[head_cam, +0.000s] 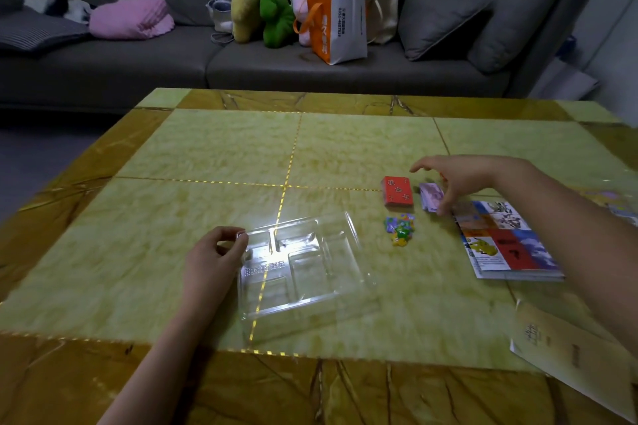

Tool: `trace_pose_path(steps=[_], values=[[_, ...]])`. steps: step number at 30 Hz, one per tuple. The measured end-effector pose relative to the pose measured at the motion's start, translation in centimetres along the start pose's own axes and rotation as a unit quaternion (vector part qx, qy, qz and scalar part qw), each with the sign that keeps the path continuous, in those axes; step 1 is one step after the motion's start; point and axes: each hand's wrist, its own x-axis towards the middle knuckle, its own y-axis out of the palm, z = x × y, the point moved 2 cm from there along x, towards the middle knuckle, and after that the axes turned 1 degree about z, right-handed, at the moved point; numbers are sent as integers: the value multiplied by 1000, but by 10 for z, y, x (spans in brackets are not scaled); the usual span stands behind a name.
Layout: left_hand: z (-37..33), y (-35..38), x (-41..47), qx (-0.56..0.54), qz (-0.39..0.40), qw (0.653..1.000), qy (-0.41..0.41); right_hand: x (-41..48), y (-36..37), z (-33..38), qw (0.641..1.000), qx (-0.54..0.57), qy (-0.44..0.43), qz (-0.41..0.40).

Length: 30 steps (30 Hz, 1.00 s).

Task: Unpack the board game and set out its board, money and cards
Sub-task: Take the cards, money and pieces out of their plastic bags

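Yellow marble tabletop (207, 155) before a grey sofa (138, 72). Your left grip (214, 259) pinches the corner of a clear tray (303, 272). Your right grip (459, 183) is spread loose, fingertips touching the purple money (431, 196); red cards (397, 191) lie just left of it, the folded board (504, 241) just nearer you.

The right hand (462, 179) covers part of the purple notes (429, 195); whether it grips them cannot be told. Its forearm hides the right side of the folded board (504, 245), and the picture's right edge cuts off the paper sheet (566, 348). The coloured pieces (399, 229) and the lettering on the clear tray (310, 286) are too blurred to make out.
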Motion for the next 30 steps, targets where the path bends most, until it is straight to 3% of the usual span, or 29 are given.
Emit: trace_pose_path(steps=[14,20,30], values=[[0,-1,-1,-3,2,1000,4,10,15,-2,996,4,-38,-79],[3,-1,1,-5,2,1000,4,10,7,5,997,-9,-32,-75],[7,1,5,-16,4,1000,10,20,15,53,990,16,-137,-32]])
